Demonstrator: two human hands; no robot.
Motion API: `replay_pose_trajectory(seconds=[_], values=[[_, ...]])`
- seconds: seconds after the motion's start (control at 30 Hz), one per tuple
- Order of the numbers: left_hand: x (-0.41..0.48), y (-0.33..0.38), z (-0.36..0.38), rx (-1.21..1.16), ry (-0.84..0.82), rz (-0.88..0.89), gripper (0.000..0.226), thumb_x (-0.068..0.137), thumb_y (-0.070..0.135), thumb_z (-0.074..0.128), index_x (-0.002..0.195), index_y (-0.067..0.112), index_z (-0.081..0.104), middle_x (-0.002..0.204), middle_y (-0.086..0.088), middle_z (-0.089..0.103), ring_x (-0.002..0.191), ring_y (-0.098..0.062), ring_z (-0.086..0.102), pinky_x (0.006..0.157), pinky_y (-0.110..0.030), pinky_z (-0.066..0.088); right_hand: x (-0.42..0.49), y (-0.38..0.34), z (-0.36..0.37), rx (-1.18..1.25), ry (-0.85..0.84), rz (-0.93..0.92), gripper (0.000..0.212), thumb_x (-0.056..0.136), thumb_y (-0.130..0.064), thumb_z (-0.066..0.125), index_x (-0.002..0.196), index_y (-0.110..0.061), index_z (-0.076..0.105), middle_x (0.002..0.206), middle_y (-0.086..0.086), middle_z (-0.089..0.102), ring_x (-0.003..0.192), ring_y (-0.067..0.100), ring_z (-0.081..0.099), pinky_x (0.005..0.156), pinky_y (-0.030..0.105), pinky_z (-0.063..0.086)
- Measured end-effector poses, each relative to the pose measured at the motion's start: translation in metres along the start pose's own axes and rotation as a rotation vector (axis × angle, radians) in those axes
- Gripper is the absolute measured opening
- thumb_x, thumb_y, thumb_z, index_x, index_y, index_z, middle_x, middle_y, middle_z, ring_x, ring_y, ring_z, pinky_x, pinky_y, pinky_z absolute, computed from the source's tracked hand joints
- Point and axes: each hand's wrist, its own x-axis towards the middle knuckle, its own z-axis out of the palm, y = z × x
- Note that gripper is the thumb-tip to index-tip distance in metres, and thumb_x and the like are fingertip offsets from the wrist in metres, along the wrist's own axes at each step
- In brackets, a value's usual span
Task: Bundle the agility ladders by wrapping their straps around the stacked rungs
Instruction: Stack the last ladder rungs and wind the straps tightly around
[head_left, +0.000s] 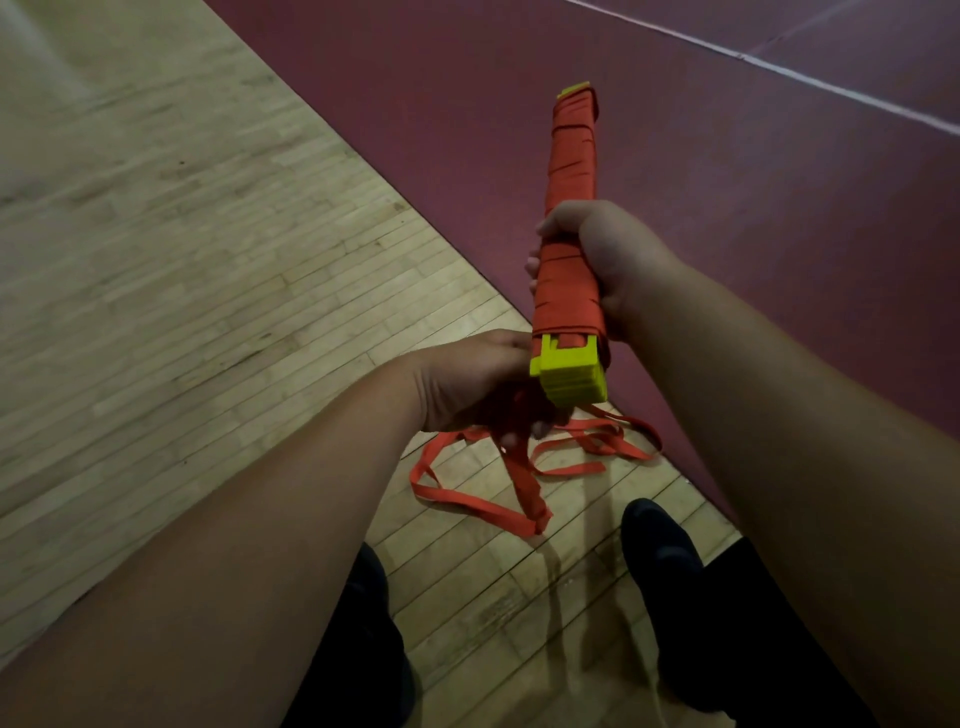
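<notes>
Over wooden floor (208, 260): my right hand (608, 260) clenching wrapped bundle (571, 150) steady; my left hand (467, 384) pinching loose strap (522, 483), likely tensioning next wrap.

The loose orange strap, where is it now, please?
In the head view, lower centre, the loose strap hangs from the left hand, below the yellow rung ends, onto the wooden floor.

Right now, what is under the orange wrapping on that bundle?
Stacked yellow rungs show at both ends. Between them, the orange strap and the right hand cover everything, so the rungs' middle cannot be seen.
</notes>
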Motion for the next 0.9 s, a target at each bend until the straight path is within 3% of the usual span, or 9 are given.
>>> replay_pose_trajectory(seconds=[0.13, 0.3, 0.4, 0.47, 0.5, 0.6, 0.73, 0.83, 0.9], values=[[-0.009, 0.014, -0.007, 0.145, 0.084, -0.052, 0.015, 0.103, 0.016, 0.049, 0.105, 0.016, 0.064, 0.071, -0.004, 0.065, 0.051, -0.014, 0.056, 0.044, -0.021, 0.035, 0.001, 0.003, -0.002, -0.095, 0.018, -0.006, 0.013, 0.093, -0.008, 0.064, 0.106, -0.005, 0.063, 0.077, 0.009, 0.067, 0.057, 0.019, 0.07, 0.053, 0.033, 0.06], [-0.015, 0.029, -0.008, 0.221, 0.093, -0.121, 0.027, 0.083, 0.028, 0.052, 0.099, 0.01, 0.066, 0.077, -0.006, 0.07, 0.054, -0.012, 0.056, 0.041, -0.019, 0.034, 0.004, 0.008, 0.0, -0.188, 0.139, -0.123, 0.042, 0.089, -0.005, 0.066, 0.129, -0.001, 0.055, 0.082, 0.017, 0.067, 0.059, 0.028, 0.072, 0.057, 0.044, 0.063], [-0.013, 0.035, 0.005, 0.455, 0.218, -0.232, 0.047, 0.094, 0.061, 0.063, 0.094, 0.014, 0.07, 0.079, -0.004, 0.069, 0.06, -0.015, 0.058, 0.053, -0.024, 0.042, 0.004, 0.012, 0.002, -0.268, 0.221, -0.193, 0.034, 0.091, -0.009, 0.068, 0.12, -0.012, 0.05, 0.09, 0.018, 0.069, 0.06, 0.027, 0.073, 0.058, 0.046, 0.065], [-0.007, 0.03, 0.02, 0.767, 0.378, -0.271, 0.069, 0.084, 0.088, 0.061, 0.09, 0.02, 0.073, 0.075, 0.0, 0.073, 0.066, -0.017, 0.068, 0.064, -0.032, 0.054, 0.005, 0.016, 0.002, -0.31, 0.254, -0.229, 0.035, 0.092, -0.012, 0.068, 0.121, -0.015, 0.048, 0.095, 0.017, 0.071, 0.064, 0.026, 0.075, 0.061, 0.048, 0.067], [-0.002, 0.024, 0.025, 0.853, 0.447, -0.243, 0.068, 0.08, 0.089, 0.065, 0.087, 0.022, 0.073, 0.074, 0.0, 0.074, 0.068, -0.017, 0.072, 0.067, -0.035, 0.059, 0.007, 0.019, 0.003, -0.322, 0.26, -0.246, 0.037, 0.092, -0.012, 0.068, 0.122, -0.015, 0.048, 0.098, 0.018, 0.071, 0.066, 0.026, 0.075, 0.064, 0.049, 0.068], [0.002, 0.015, 0.028, 0.78, 0.502, -0.146, 0.05, 0.085, 0.072, 0.077, 0.084, 0.023, 0.072, 0.073, 0.001, 0.074, 0.066, -0.015, 0.072, 0.066, -0.035, 0.06, 0.007, 0.021, 0.002, -0.294, 0.227, -0.294, 0.039, 0.092, -0.013, 0.071, 0.123, -0.017, 0.047, 0.104, 0.021, 0.071, 0.071, 0.027, 0.076, 0.068, 0.05, 0.068], [-0.019, 0.027, 0.007, 0.544, 0.28, -0.072, 0.033, 0.094, 0.056, 0.077, 0.104, 0.025, 0.071, 0.084, 0.002, 0.075, 0.073, -0.006, 0.067, 0.071, -0.024, 0.055, -0.003, 0.012, 0.002, 0.043, 0.012, -0.261, 0.045, 0.094, -0.025, 0.08, 0.126, -0.013, 0.051, 0.095, 0.015, 0.07, 0.076, 0.026, 0.076, 0.071, 0.044, 0.066], [-0.028, 0.024, 0.002, 0.394, 0.139, -0.017, 0.034, 0.093, 0.049, 0.081, 0.108, 0.02, 0.069, 0.086, 0.008, 0.072, 0.079, -0.008, 0.067, 0.076, -0.024, 0.058, -0.01, 0.005, -0.002, 0.31, -0.203, -0.139, 0.037, 0.095, -0.039, 0.073, 0.116, -0.012, 0.06, 0.082, 0.003, 0.066, 0.066, 0.017, 0.067, 0.065, 0.033, 0.057], [-0.027, 0.022, 0.001, 0.429, 0.133, -0.017, 0.044, 0.088, 0.056, 0.081, 0.109, 0.02, 0.07, 0.092, 0.004, 0.073, 0.084, -0.012, 0.07, 0.083, -0.03, 0.06, -0.012, 0.005, -0.002, 0.321, -0.235, -0.125, 0.03, 0.096, -0.041, 0.07, 0.11, -0.016, 0.062, 0.078, -0.001, 0.063, 0.062, 0.013, 0.062, 0.062, 0.029, 0.053]])
